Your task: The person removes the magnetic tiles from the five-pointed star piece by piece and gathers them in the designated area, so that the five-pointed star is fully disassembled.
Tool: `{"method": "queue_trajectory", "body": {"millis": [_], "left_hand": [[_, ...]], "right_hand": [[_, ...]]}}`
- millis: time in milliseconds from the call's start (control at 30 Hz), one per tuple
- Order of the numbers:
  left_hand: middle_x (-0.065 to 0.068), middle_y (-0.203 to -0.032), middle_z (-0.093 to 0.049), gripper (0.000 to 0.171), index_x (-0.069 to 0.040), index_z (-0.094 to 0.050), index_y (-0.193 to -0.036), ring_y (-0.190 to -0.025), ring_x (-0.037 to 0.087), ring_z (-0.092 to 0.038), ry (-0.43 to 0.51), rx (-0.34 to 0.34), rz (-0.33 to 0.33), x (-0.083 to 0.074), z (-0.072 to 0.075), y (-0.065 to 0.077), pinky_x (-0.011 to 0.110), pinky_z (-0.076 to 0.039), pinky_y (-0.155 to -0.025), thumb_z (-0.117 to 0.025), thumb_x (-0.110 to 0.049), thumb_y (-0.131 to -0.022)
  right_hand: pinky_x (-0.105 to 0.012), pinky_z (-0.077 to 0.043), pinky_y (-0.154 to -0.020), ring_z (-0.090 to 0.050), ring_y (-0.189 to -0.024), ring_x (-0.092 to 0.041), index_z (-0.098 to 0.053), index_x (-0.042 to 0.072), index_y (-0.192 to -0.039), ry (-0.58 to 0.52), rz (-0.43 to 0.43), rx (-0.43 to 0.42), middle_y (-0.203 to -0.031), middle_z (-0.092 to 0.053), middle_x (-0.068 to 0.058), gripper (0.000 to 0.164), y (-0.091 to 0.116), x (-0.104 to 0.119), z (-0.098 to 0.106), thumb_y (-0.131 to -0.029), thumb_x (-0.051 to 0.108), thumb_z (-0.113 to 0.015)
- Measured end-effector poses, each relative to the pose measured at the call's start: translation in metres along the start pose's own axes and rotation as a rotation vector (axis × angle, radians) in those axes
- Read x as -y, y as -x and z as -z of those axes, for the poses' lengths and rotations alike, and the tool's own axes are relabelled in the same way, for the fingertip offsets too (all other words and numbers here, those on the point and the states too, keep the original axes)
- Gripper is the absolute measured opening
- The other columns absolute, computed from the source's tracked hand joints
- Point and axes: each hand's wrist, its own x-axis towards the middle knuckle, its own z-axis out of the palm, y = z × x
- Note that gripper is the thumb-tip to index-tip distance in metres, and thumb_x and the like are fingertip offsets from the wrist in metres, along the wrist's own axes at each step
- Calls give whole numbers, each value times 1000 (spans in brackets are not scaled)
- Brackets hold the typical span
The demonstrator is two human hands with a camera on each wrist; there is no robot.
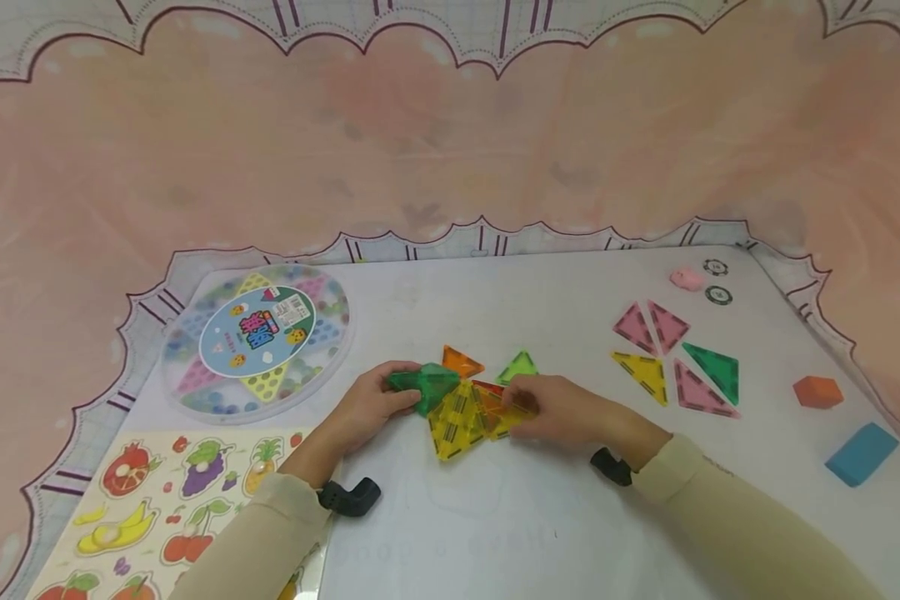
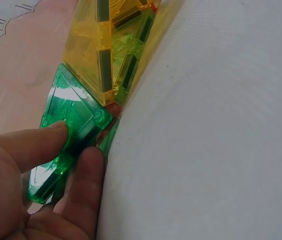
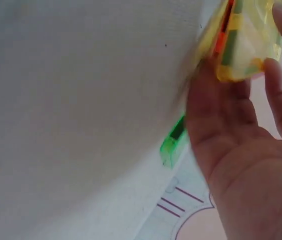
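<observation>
My left hand (image 1: pixel 371 407) pinches a translucent green triangular magnetic tile (image 2: pixel 73 112) between thumb and fingers, in the left wrist view. Against its edge stands a cluster of yellow magnetic tiles (image 1: pixel 453 427), raised off the table at the middle. On the cluster's right side my right hand (image 1: pixel 558 408) grips a yellow magnetic tile (image 3: pixel 248 45), with something red-orange beside it. That piece is slightly blurred in the right wrist view. Behind the cluster lie an orange triangular tile (image 1: pixel 461 362) and a light green one (image 1: pixel 520 367). The hands hide parts of the tiles.
Several loose triangles, including a pink tile (image 1: pixel 701 387) and a dark green tile (image 1: pixel 716 371), lie to the right. Farther right are an orange block (image 1: pixel 817 392) and a blue block (image 1: pixel 862 454). A round game box (image 1: pixel 330 383) and a fruit board (image 1: pixel 161 483) occupy the left.
</observation>
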Motion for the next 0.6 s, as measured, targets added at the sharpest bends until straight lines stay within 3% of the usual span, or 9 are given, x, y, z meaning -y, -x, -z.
{"method": "queue_trajectory", "body": {"millis": [167,400,500,600], "left_hand": [[11,-115,-53,42,-18,-52,-121,-98,21,-54,3,3,19,-2,0,0,30,-47,-77,-66,-15,-82],[12,-115,-53,41,-13,-51,-123,-97,21,-53,-42,0,38,-20,-4,12,30,-47,-78,-62,-11,-84],[12,-113,-53,41,-13,-51,-123,-96,21,-53,-54,-7,54,-26,-6,15,31,-47,-78,-62,-11,-84],[11,-111,-54,41,-16,-52,-121,-94,20,-54,-59,-18,48,-17,-3,9,30,-47,-77,-64,-14,-83]], "right_hand": [[-30,-42,-66,-48,-76,-14,-53,23,-97,-40,-48,16,-88,-53,7,24,-5,1,-1,-79,16,-67],[-29,-42,-63,-49,-71,-14,-58,30,-108,-74,-63,90,-103,-52,11,35,1,0,4,-79,12,-66],[-29,-42,-60,-49,-68,-14,-59,30,-110,-76,-62,67,-95,-55,8,35,9,-4,7,-80,14,-66],[-30,-43,-59,-49,-69,-15,-59,33,-109,-93,-100,17,-85,-56,5,34,21,-11,12,-79,18,-67]]}}
